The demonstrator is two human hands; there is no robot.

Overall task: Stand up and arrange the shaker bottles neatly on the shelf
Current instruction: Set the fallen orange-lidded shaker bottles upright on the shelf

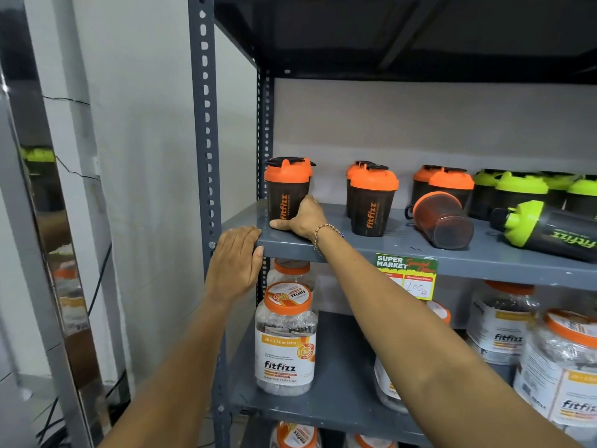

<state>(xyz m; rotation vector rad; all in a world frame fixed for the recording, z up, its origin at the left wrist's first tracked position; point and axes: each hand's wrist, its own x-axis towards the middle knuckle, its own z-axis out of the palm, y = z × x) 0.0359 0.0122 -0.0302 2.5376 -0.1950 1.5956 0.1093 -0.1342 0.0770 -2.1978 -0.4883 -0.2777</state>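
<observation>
Black shaker bottles stand on a grey metal shelf (349, 245). My right hand (302, 218) grips the base of an upright orange-lidded shaker (286, 189) at the shelf's left end. Another orange-lidded shaker (371, 202) stands to its right, with more behind it. One orange-lidded shaker (442, 219) lies on its side, bottom toward me. A green-lidded shaker (546, 229) also lies on its side at the right. Several green-lidded shakers (520, 192) stand upright at the back right. My left hand (235, 263) rests flat on the shelf's front left corner.
A slotted grey upright post (206, 124) frames the shelf's left side. A price tag (405, 274) hangs on the shelf's front lip. Clear fitfizz jars (284, 341) with orange lids fill the shelf below. A white wall and a mirrored pillar (42, 189) stand to the left.
</observation>
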